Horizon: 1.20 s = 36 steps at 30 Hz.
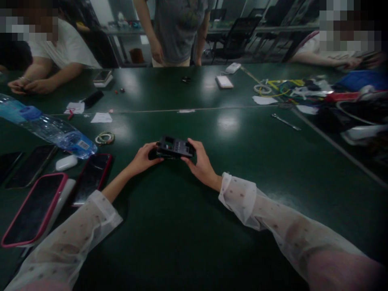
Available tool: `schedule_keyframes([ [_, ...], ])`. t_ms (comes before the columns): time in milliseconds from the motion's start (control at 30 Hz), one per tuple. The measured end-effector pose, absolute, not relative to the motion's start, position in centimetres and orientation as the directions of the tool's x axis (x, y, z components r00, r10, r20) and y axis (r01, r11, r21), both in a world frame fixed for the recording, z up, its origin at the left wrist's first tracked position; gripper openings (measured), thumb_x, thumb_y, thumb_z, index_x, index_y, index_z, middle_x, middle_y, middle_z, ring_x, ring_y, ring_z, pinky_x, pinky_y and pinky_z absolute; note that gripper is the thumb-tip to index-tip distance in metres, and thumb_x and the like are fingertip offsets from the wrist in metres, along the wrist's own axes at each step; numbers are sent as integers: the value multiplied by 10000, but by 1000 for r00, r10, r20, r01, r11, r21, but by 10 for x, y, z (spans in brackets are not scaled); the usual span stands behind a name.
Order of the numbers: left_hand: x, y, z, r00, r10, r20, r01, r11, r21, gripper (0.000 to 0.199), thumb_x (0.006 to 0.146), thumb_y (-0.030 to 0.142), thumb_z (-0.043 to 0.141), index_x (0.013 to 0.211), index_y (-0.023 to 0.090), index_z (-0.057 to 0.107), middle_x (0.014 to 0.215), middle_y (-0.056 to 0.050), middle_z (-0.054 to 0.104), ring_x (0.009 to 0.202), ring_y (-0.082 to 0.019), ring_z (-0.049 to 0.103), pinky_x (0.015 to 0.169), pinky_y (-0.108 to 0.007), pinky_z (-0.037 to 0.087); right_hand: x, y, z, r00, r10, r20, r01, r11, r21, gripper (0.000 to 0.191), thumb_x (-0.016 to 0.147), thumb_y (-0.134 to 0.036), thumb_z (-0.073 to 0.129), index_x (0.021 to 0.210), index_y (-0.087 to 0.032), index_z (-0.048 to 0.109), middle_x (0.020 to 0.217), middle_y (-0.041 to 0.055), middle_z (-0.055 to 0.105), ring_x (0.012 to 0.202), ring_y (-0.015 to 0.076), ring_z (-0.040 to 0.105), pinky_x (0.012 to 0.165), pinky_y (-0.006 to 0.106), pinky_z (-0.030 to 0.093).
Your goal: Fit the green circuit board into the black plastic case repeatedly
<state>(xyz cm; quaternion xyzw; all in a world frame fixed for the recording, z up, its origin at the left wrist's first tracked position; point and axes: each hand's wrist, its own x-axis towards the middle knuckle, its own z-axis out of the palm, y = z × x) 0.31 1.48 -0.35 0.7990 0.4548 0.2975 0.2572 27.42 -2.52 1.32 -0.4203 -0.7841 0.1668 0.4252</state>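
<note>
A small black device [178,148], boxy and with a square opening on its left part, is held between my two hands at the middle of the green table [169,226]. My left hand [147,157] is closed on its left end, thumb at the near edge. My right hand [200,161] grips the right end, with the fingers at the far corner and the thumb at the near edge. The device looks slightly tilted; its underside is hidden, and I cannot make out its exact kind.
Left of me lie a pink-cased phone [36,210], a red-edged phone [92,180], a white earbud case [66,163], a water bottle [60,133] and bracelets [104,138]. A wrench [285,121] and tangled cables [281,87] lie at the right. Several people are around the table.
</note>
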Motion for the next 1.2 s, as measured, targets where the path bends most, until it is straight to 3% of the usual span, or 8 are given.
schedule_keyframes([
  [133,2,16,-9,409,867,283,539,-480,692,578,763,401,745,1272,241,523,1284,-103,563,1171,-301,542,991,-481,428,264,-30,13,-364,761,537,489,647,-585,656,920,-320,522,1471,-326,166,1355,111,415,1289,283,434,1100,514,391],
  [333,2,18,-10,383,897,222,606,-425,673,674,748,432,745,1328,224,471,1217,-118,587,1149,-315,559,982,-515,427,267,-20,12,-292,830,476,497,557,-666,602,921,-317,516,1447,-313,224,1325,113,429,1265,288,455,1081,533,404],
  [600,3,18,-10,381,895,230,610,-431,665,676,741,436,748,1326,242,470,1255,-115,574,1177,-316,544,993,-503,426,266,-19,13,-341,835,431,467,549,-694,605,912,-290,531,1444,-300,242,1285,115,449,1218,276,485,1055,520,427],
  [833,4,17,-9,388,878,280,559,-466,685,924,686,428,798,1452,288,301,1358,-129,497,1238,-331,493,1027,-517,383,267,-19,14,-330,837,436,489,547,-680,738,869,-378,596,1473,-330,175,1414,105,335,1348,298,355,1117,556,350],
  [1200,4,14,-2,424,874,237,621,-471,626,828,736,464,749,1438,299,343,1359,-104,505,1224,-334,491,1016,-511,384,270,-16,8,-244,884,398,448,467,-762,597,895,-391,562,1421,-290,299,1350,110,412,1270,260,455,1076,502,420],
])
